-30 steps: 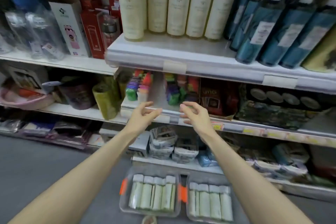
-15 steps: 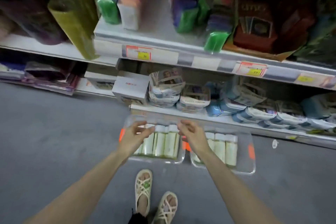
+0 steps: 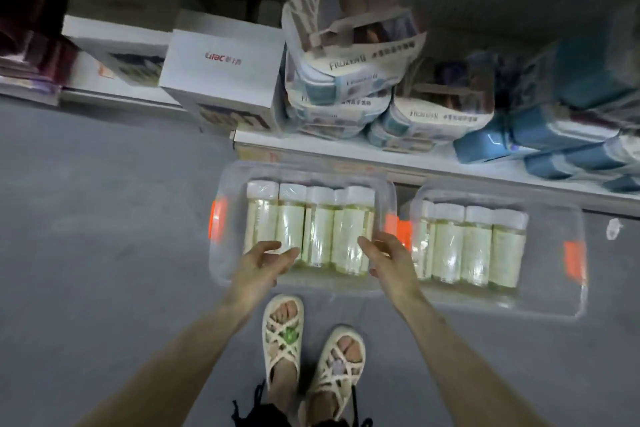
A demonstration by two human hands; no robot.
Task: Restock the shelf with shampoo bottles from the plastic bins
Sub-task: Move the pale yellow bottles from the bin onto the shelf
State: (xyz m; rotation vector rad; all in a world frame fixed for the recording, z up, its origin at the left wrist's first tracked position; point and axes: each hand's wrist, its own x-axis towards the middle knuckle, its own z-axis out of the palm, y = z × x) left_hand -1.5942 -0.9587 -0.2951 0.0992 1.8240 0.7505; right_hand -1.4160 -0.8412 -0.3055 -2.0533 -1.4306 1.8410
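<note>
Two clear plastic bins with orange latches sit side by side on the grey floor below the bottom shelf. The left bin (image 3: 221,191) holds several pale green shampoo bottles (image 3: 320,225) with white caps, lying flat. The right bin (image 3: 554,302) holds several more bottles (image 3: 478,246). My left hand (image 3: 263,262) hovers over the near left bottles with fingers spread and holds nothing. My right hand (image 3: 388,255) hangs over the left bin's near right corner, fingers relaxed, also holding nothing.
The bottom shelf (image 3: 346,149) just behind the bins carries a white box (image 3: 221,73), stacked plastic-wrapped packs (image 3: 349,69) and blue packs (image 3: 568,135). My sandalled feet (image 3: 311,350) stand right in front of the bins. Grey floor stretches to the left.
My view has dropped from the upper shelves to the floor. Both hands came down from shelf height to just over the left bin's bottles.
</note>
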